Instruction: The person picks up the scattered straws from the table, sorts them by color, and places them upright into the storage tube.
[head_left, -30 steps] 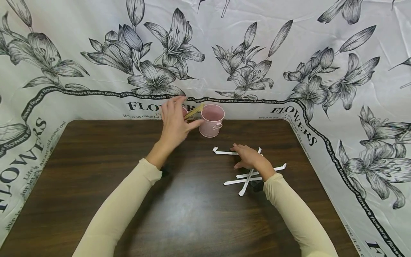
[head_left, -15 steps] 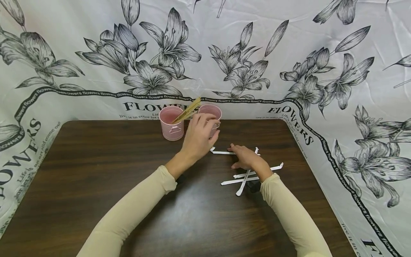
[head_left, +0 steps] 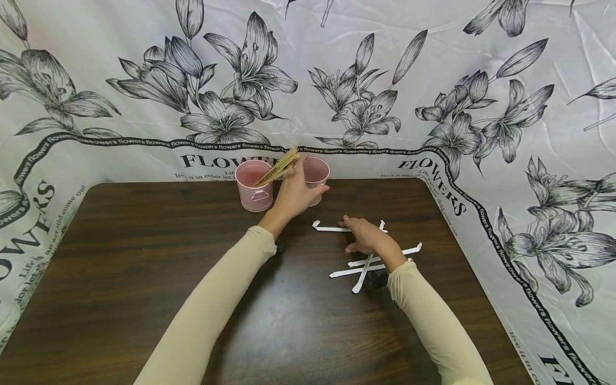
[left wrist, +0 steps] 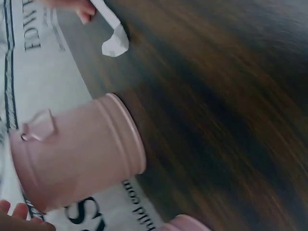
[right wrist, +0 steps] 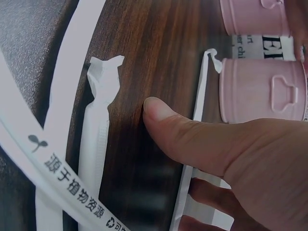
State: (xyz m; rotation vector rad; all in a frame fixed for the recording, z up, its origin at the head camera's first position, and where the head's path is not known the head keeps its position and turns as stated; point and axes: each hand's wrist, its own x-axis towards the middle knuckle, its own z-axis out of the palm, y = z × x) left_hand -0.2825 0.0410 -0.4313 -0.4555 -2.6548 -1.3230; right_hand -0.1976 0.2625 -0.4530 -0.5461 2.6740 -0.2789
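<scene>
My left hand (head_left: 294, 190) is at the left side of the right pink bucket (head_left: 317, 170), thumb stretched across its front. Its fingertips show beside that bucket's upper end in the left wrist view. Just left of the hand stands another pink bucket (head_left: 254, 199), with yellow patterned strips (head_left: 276, 170) leaning out over its rim. My right hand (head_left: 369, 236) lies low over several white paper-wrapped straws (head_left: 353, 272), thumb extended. One wrapped straw (right wrist: 198, 103) runs beneath its thumb in the right wrist view, and its other fingers are partly hidden there.
The dark wooden table (head_left: 159, 256) ends at the back against a white cloth (head_left: 356, 75) printed with flowers and lettering. Some of the straws cross one another near the right wrist.
My left hand has moved from the left bucket across to the right bucket, uncovering the left bucket and its strips. My right hand keeps its place over the straws.
</scene>
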